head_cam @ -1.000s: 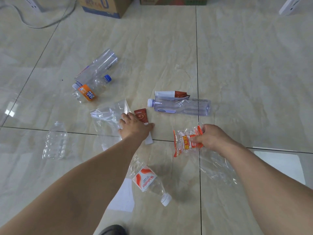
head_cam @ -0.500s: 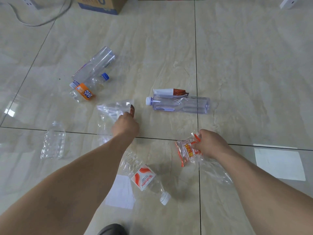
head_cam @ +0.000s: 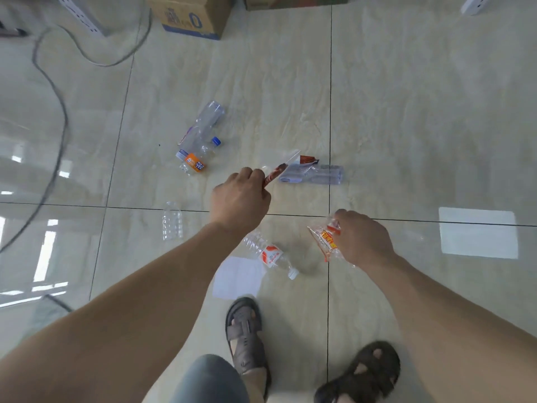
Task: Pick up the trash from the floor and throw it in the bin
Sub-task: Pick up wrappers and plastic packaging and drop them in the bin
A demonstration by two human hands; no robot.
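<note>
My left hand [head_cam: 239,196] grips a dark red wrapper with a clear plastic bag [head_cam: 277,170], lifted off the tiled floor. My right hand [head_cam: 361,241] holds an orange-printed clear snack bag [head_cam: 325,239] above the floor. Still lying on the tiles are a purple-tinted bottle [head_cam: 312,174] with a red and white packet [head_cam: 306,159] behind it, an orange-labelled bottle [head_cam: 196,161], a long clear bottle [head_cam: 203,123], a small crushed clear bottle [head_cam: 172,221] and a red-labelled bottle [head_cam: 270,254] beside a white paper [head_cam: 238,276]. No bin is in view.
Two cardboard boxes [head_cam: 191,16] stand at the far edge. A grey cable [head_cam: 58,112] curves over the floor on the left. My sandalled feet [head_cam: 245,330] stand near the bottom of the view, close to the red-labelled bottle.
I have risen from a crouch, so the floor looks farther away. My left hand lifted the red wrapper and clear bag off the tiles; my right hand rose with the snack bag.
</note>
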